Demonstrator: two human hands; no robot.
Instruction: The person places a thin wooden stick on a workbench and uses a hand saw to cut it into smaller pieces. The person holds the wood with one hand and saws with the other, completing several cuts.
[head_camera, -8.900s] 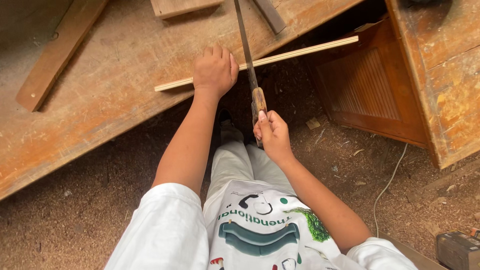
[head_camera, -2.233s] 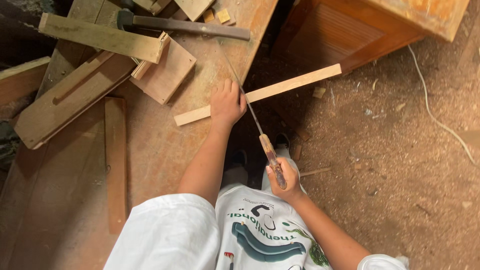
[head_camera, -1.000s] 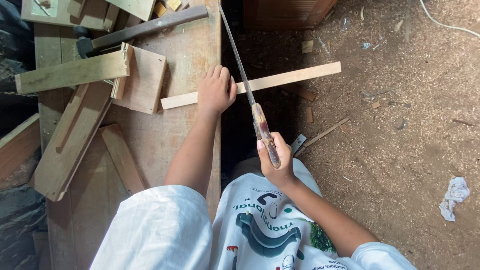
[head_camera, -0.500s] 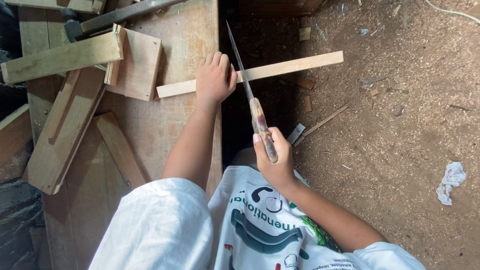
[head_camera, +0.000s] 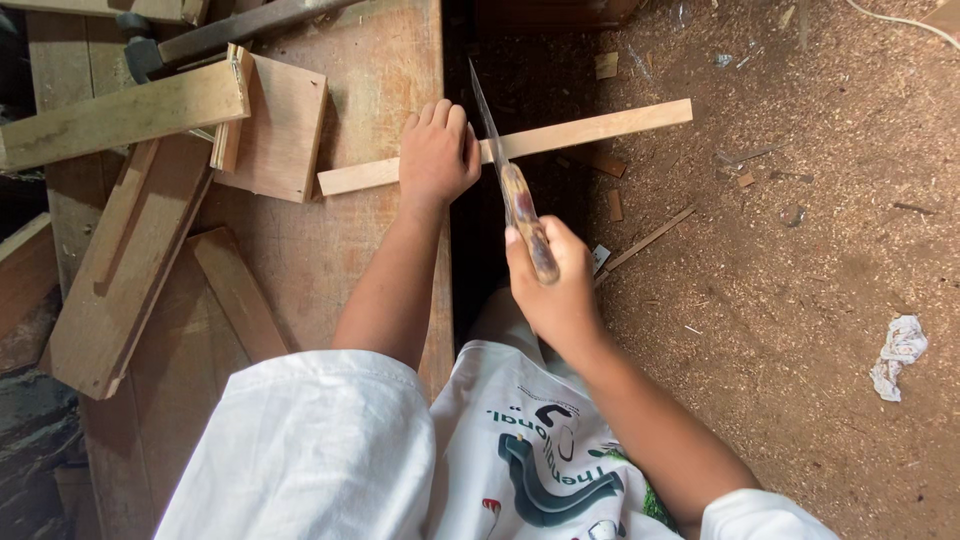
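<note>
The left hand (head_camera: 437, 152) is laid flat, fingers pressed together, on a thin wooden strip (head_camera: 590, 130), which is pinned against the wooden workbench (head_camera: 370, 60) at the bench's right edge. The longer part of the strip is carried out past that edge, above the sawdust-covered ground (head_camera: 800, 250). The right hand (head_camera: 556, 285) is closed in a fist around the handle of a handsaw (head_camera: 510, 180), whose narrow blade is set across the strip just to the right of the left hand. On the bench, to the left of the strip's end, a square board (head_camera: 275, 125) is seen, and farther left a pile of wooden offcuts (head_camera: 120, 220). A crumpled white rag (head_camera: 900, 352) is seen on the ground, well apart from the strip.
</note>
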